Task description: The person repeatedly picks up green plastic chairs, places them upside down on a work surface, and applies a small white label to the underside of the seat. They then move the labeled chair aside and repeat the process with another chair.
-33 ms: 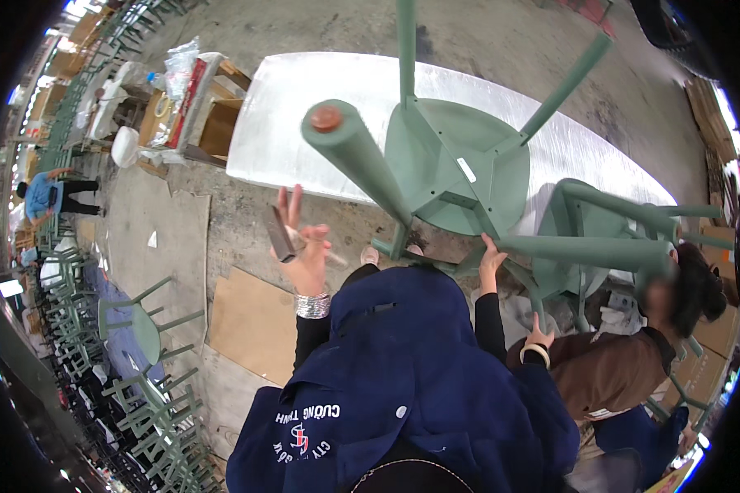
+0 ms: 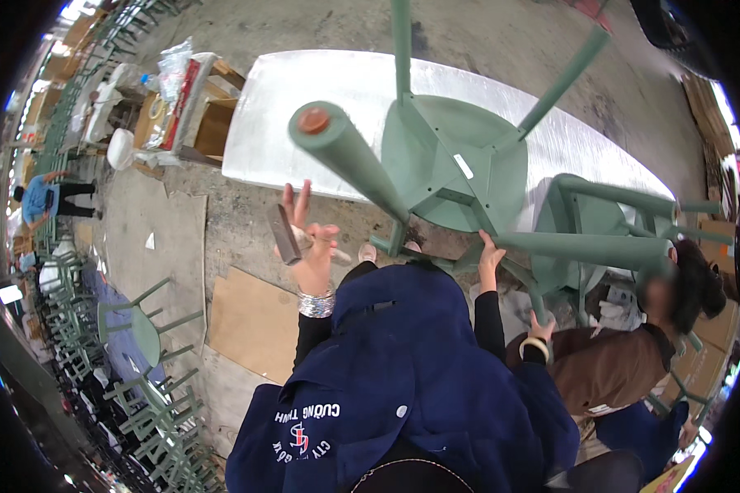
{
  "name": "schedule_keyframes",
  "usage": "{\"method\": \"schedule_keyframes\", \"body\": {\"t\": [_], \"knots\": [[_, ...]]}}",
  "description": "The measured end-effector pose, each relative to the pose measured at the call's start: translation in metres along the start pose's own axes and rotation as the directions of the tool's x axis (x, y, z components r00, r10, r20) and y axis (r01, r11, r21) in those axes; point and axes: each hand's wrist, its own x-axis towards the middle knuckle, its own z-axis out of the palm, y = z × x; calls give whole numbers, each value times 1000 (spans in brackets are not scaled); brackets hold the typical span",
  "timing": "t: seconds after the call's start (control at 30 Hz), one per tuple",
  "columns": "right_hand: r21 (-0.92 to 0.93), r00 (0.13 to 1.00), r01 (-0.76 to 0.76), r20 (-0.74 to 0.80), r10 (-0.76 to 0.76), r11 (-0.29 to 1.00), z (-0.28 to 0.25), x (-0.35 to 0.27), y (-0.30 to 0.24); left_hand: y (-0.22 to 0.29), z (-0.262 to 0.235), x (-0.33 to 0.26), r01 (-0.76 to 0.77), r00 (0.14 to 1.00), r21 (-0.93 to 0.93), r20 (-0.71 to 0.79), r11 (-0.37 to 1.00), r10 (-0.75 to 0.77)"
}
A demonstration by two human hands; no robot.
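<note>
A furniture workshop, plainly a factory floor. A green stool (image 2: 456, 160) lies upturned on a white-topped bench (image 2: 304, 107), a second green stool (image 2: 600, 230) just right of it. Left of the bench, rows of matching green stools and frames (image 2: 131, 386) stand stacked. Below the bench, cardboard sheets (image 2: 255, 324) lie on bare concrete floor (image 2: 501, 41); wooden crates (image 2: 210, 123) sit at its left end.

Upturned stool (image 2: 456, 160) on table (image 2: 279, 115), hammer (image 2: 284, 233) left, second stool (image 2: 588, 222) right
</note>
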Motion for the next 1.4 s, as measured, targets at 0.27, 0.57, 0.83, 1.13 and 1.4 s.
{"method": "schedule_keyframes", "body": {"t": [0.27,0.57,0.83,1.13,1.4], "knots": [[-335,978,-198,-136,160,921,7,-15,-28,-36,5,-3,141,986,58,79,988,-145],[-435,998,-58,-36,47,899,-12,-25,-17,-84,-43,-50,236,964,38,118,971,-239],[-82,979,-201,-48,198,976,-16,-35,11,-97,-71,-43,568,810,-194,303,800,-502],[-43,813,-566,138,566,823,-36,-54,34,-103,-79,-66,364,891,2,289,931,-349],[-616,750,-380,231,620,690,-88,-123,82,-110,-108,-48,211,931,258,242,943,-274]]}}
